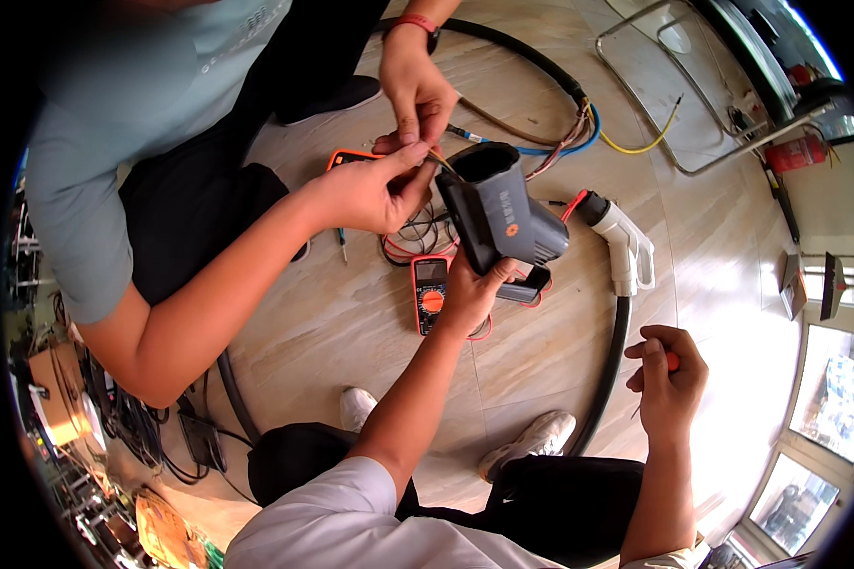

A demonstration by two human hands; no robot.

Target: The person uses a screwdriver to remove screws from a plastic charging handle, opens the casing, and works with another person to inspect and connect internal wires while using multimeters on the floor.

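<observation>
My left hand (474,296) grips the lower end of a black plastic connector housing (503,204), which is tilted and held up over the floor. Thin coloured wires (443,163) come out of its open top. A co-worker's two hands, one at the wrist with a red band (417,95) and the other bare (370,190), pinch those wires just left of the housing. Off to the right, my right hand (669,370) is closed round a small screwdriver (673,361) with an orange-red handle, its thin shaft pointing down. It is apart from the housing.
A multimeter (432,296) with an orange rim lies below the housing, a second orange-edged one (353,158) behind the co-worker's hand. A white charging gun (624,248) with a thick black cable lies right. Stripped wires (579,123), a metal frame (674,95) and a fire extinguisher (795,154) are farther off.
</observation>
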